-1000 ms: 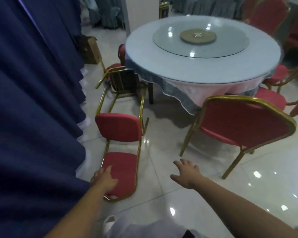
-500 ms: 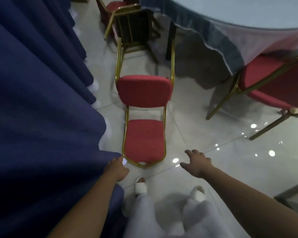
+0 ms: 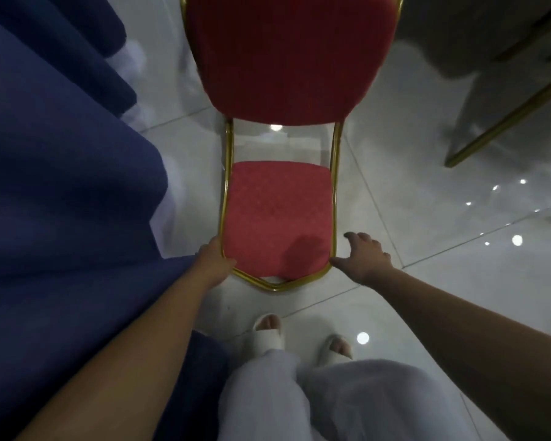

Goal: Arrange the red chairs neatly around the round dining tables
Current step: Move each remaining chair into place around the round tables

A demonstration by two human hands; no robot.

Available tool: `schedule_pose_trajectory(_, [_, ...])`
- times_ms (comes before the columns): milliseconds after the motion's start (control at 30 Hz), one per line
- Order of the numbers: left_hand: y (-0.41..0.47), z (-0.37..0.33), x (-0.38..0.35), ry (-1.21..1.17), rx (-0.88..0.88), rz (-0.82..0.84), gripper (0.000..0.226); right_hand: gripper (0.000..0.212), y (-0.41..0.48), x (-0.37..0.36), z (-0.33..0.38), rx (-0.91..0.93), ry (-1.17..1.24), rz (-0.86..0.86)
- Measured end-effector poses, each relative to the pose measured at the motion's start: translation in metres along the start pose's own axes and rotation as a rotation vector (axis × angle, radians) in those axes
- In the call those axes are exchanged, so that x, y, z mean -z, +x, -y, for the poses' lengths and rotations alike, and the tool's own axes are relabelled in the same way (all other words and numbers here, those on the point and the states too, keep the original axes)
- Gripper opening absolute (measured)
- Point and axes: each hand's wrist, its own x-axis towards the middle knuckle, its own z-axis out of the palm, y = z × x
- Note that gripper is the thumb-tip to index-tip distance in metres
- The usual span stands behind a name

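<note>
Red chair point(image 3: 277, 218) on the floor point(image 3: 427, 202), left hand point(image 3: 213, 262) tight around its frame point(image 3: 333, 186), right hand point(image 3: 363, 259) slack-fingered beside it.

The chair point(image 3: 277, 218) padding is red cloth, matt and finely textured. Its frame point(image 3: 334, 186) is gold-coloured metal tube, smooth and glossy. The floor point(image 3: 427, 218) is pale tile, polished and reflective. The drape point(image 3: 61, 186) is navy cloth, matt.

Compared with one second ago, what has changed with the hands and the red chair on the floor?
Both hands closed in on the top of the backrest: the left hand sits at the left corner of the gold frame, grip hidden; the right hand, fingers spread, touches the right corner. The red chair still lies on the floor beside the blue cloth.
</note>
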Motion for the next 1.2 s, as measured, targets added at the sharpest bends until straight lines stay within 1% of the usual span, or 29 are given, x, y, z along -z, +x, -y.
schedule_pose_trajectory(100, [0.087, 0.028, -0.024, -0.017, 0.011, -0.027, 0.076, 0.09, 0.087, -0.041, -0.01, -0.064, 0.167, -0.055])
schedule_pose_trajectory(200, [0.162, 0.054, -0.042, -0.099, 0.062, -0.098, 0.087, 0.099, 0.16, -0.08, -0.019, -0.154, 0.375, -0.105])
schedule_pose_trajectory(267, [0.204, 0.069, -0.052, -0.186, 0.11, -0.13, 0.084, 0.102, 0.201, -0.106, -0.024, -0.269, 0.576, -0.124])
schedule_pose_trajectory(333, [0.239, 0.085, -0.064, -0.273, 0.108, -0.148, 0.069, 0.094, 0.235, -0.131, -0.028, -0.361, 0.831, -0.085])
schedule_pose_trajectory(400, [0.263, 0.098, -0.077, -0.324, 0.115, -0.144, 0.058, 0.08, 0.259, -0.15, -0.03, -0.401, 1.094, -0.046])
schedule_pose_trajectory(433, [0.269, 0.103, -0.081, -0.368, 0.126, -0.131, 0.055, 0.075, 0.267, -0.155, -0.031, -0.409, 1.169, -0.039])
schedule_pose_trajectory(500, [0.266, 0.105, -0.08, -0.473, 0.147, -0.084, 0.052, 0.068, 0.268, -0.154, -0.031, -0.404, 1.245, 0.005])
schedule_pose_trajectory(567, [0.245, 0.101, -0.07, -0.474, 0.171, -0.054, 0.05, 0.064, 0.246, -0.142, -0.031, -0.421, 1.262, 0.029])
schedule_pose_trajectory(633, [0.212, 0.094, -0.049, -0.453, 0.185, -0.055, 0.051, 0.065, 0.213, -0.12, -0.027, -0.443, 1.185, 0.027])
schedule_pose_trajectory(700, [0.17, 0.077, -0.029, -0.453, 0.181, -0.061, 0.05, 0.067, 0.167, -0.087, -0.03, -0.421, 1.086, 0.024])
schedule_pose_trajectory(800, [0.091, 0.028, 0.001, -0.469, 0.183, -0.049, 0.045, 0.073, 0.092, -0.013, -0.041, -0.361, 0.863, 0.0])
schedule_pose_trajectory(867, [0.035, -0.016, 0.02, -0.466, 0.154, -0.036, 0.039, 0.075, 0.042, 0.047, -0.051, -0.375, 0.798, -0.041])
schedule_pose_trajectory(933, [-0.026, -0.066, 0.046, -0.425, 0.126, -0.023, 0.038, 0.077, -0.013, 0.108, -0.058, -0.394, 0.77, -0.072])
schedule_pose_trajectory(1033, [-0.109, -0.145, 0.101, -0.349, 0.114, 0.024, 0.033, 0.078, -0.085, 0.198, -0.065, -0.443, 0.835, -0.076])
schedule_pose_trajectory(1100, [-0.149, -0.196, 0.137, -0.275, 0.131, 0.065, 0.028, 0.074, -0.124, 0.25, -0.071, -0.503, 0.946, -0.01])
schedule_pose_trajectory(1133, [-0.164, -0.219, 0.154, -0.25, 0.133, 0.08, 0.027, 0.072, -0.141, 0.274, -0.072, -0.527, 0.965, 0.047])
schedule_pose_trajectory(1200, [-0.189, -0.262, 0.184, -0.229, 0.131, 0.101, 0.023, 0.07, -0.17, 0.315, -0.074, -0.536, 0.916, 0.119])
